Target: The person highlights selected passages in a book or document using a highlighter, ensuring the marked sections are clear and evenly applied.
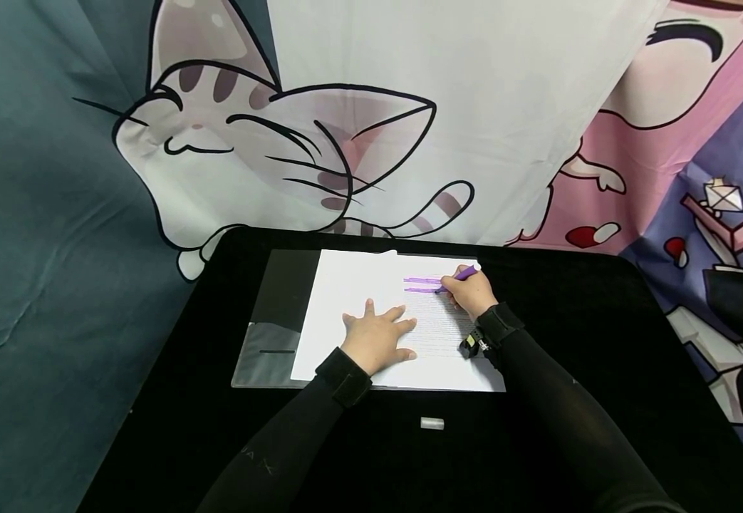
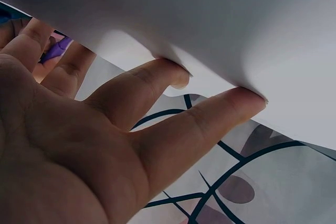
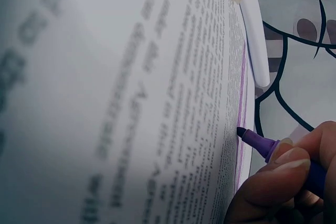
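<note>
My right hand (image 1: 471, 292) pinches a purple highlighter (image 1: 466, 273) with a white end, low on its barrel. In the right wrist view the dark tip of the highlighter (image 3: 257, 142) is right at the printed page (image 3: 173, 108), beside purple strokes. Several purple lines (image 1: 421, 280) run across the upper text on the right page (image 1: 438, 335). My left hand (image 1: 374, 340) rests with spread fingers on the blank white left page (image 1: 333, 320), near where it meets the printed one. Seen from the left wrist, its fingertips (image 2: 249, 98) press against the paper.
Beneath the pages lies a dark, partly clear folder (image 1: 265, 356), showing on the left. A small pale cylinder (image 1: 432, 423) lies on the black table (image 1: 576, 306) near me. Behind the table hangs a cloth (image 1: 358, 43) printed with a cartoon cat.
</note>
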`<move>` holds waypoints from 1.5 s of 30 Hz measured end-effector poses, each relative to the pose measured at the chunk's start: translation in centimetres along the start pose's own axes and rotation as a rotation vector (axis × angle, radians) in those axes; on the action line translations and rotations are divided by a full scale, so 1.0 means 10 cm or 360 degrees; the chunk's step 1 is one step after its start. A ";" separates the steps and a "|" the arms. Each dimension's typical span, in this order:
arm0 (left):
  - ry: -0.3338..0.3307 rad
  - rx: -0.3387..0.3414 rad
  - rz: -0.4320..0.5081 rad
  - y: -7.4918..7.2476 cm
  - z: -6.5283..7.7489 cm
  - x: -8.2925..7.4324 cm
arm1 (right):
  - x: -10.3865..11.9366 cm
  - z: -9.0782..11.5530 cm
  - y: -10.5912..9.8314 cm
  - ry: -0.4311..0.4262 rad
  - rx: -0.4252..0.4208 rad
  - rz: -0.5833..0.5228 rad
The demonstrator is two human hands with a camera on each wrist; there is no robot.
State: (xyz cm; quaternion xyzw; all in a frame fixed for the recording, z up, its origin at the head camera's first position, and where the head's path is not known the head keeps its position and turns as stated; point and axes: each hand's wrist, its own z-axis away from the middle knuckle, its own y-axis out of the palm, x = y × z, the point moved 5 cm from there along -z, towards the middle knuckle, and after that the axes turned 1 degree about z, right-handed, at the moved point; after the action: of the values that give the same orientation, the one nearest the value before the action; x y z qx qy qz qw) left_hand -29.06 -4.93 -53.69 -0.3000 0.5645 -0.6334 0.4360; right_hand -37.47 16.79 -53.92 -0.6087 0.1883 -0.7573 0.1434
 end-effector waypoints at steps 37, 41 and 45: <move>0.0029 -0.0066 0.0057 0.24 -0.19 0.07 | -0.02 0.06 -0.12 -0.0016 0.0001 -0.0091; 0.0037 -0.0083 0.0042 0.17 -0.14 0.05 | -0.02 0.06 -0.14 -0.0041 0.0000 -0.0075; 0.0041 -0.0093 0.0077 0.16 -0.11 0.05 | -0.02 0.06 -0.15 -0.0045 -0.0009 -0.0045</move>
State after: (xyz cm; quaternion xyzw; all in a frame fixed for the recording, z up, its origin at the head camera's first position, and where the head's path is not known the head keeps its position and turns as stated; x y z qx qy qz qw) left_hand -29.95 -4.88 -55.49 -0.2908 0.5954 -0.6097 0.4350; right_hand -36.79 18.17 -53.31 -0.6223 0.1797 -0.7501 0.1336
